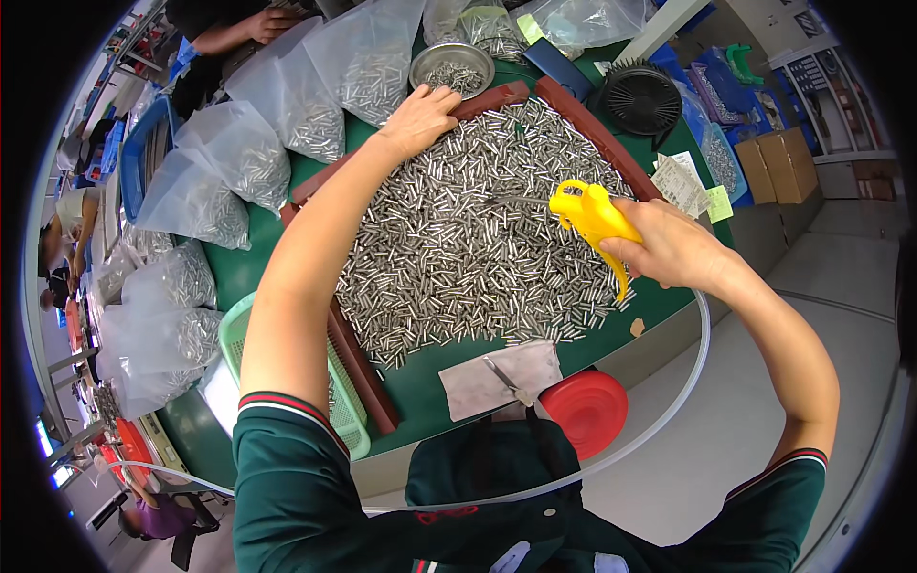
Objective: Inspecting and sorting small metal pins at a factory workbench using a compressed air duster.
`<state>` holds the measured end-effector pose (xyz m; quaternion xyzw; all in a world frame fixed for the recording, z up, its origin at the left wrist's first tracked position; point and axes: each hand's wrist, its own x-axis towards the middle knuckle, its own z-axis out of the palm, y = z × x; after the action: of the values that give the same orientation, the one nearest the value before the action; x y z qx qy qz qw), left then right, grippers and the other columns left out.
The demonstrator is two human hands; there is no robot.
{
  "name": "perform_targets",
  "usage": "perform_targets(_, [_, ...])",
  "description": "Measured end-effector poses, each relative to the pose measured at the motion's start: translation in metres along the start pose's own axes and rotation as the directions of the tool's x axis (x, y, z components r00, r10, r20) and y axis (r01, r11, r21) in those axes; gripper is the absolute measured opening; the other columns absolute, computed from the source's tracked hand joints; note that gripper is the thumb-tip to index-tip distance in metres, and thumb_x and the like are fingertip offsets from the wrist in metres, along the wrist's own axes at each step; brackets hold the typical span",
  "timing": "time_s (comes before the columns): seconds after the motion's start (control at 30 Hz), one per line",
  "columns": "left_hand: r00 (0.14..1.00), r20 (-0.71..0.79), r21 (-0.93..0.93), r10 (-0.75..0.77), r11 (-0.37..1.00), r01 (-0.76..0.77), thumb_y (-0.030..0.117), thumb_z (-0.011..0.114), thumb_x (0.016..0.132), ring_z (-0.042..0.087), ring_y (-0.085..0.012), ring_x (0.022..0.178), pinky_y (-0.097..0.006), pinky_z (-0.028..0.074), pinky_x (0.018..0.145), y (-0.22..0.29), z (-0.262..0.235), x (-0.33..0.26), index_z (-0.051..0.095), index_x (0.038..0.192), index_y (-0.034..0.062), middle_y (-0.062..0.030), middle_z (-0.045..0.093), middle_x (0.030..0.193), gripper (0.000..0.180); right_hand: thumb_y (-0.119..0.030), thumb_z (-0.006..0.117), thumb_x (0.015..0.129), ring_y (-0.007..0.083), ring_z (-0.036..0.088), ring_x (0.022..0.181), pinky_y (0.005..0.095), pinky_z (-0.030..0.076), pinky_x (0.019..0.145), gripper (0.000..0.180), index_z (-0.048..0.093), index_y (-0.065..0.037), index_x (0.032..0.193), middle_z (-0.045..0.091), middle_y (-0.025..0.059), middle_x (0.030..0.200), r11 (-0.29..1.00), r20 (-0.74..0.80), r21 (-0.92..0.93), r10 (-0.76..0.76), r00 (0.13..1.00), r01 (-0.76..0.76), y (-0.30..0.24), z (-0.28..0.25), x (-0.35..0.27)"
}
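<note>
A broad heap of small shiny metal pins (468, 239) lies on a green table (420, 377), fenced by a brown frame (358, 368). My left hand (420, 116) rests on the far edge of the heap, fingers curled against the frame's far corner. My right hand (669, 246) grips a yellow air blow gun (590, 215), with its thin metal nozzle pointing left over the pins. A clear hose (690, 377) runs from the gun down around my body.
Several clear bags of pins (239, 153) line the table's left and far side. A metal bowl of pins (451, 67), a black fan (638, 95), a red lid (587, 409), a grey cloth with tweezers (497, 377) and a green basket (234, 329) stand around. Other people work at the left.
</note>
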<state>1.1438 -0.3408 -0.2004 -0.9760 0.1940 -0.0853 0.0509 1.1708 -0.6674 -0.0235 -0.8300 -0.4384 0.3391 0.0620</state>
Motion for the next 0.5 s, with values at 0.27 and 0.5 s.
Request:
perform_targets(0.27, [1.000, -0.018, -0.021, -0.013, 1.000, 0.013, 0.011, 0.051, 0.076, 0.046, -0.0182, 0.098, -0.031, 0.034, 0.081, 0.000, 0.009, 0.002, 0.066, 0.085, 0.0080, -0.0048, 0.048, 0.094, 0.018, -0.029, 0.058, 0.085, 0.0355, 0.062, 0.076, 0.0433, 0.048, 0.072, 0.040, 0.053, 0.007, 0.101, 0.061, 0.0217, 0.073, 0.995, 0.071, -0.018, 0.097, 0.993, -0.096, -0.017, -0.007, -0.005])
perform_targets(0.5, [0.999, -0.046, -0.007, 0.003, 1.000, -0.004, 0.012, 0.055, 0.076, 0.045, -0.0196, 0.098, -0.032, 0.035, 0.082, -0.006, 0.012, -0.006, 0.059, 0.079, 0.0056, -0.0057, 0.049, 0.095, 0.008, -0.029, 0.058, 0.086, 0.0348, 0.062, 0.072, 0.0432, 0.048, 0.071, 0.040, 0.052, 0.008, 0.100, 0.060, 0.0214, 0.070, 0.997, 0.034, 0.002, 0.077, 0.996, -0.077, -0.013, -0.006, -0.007])
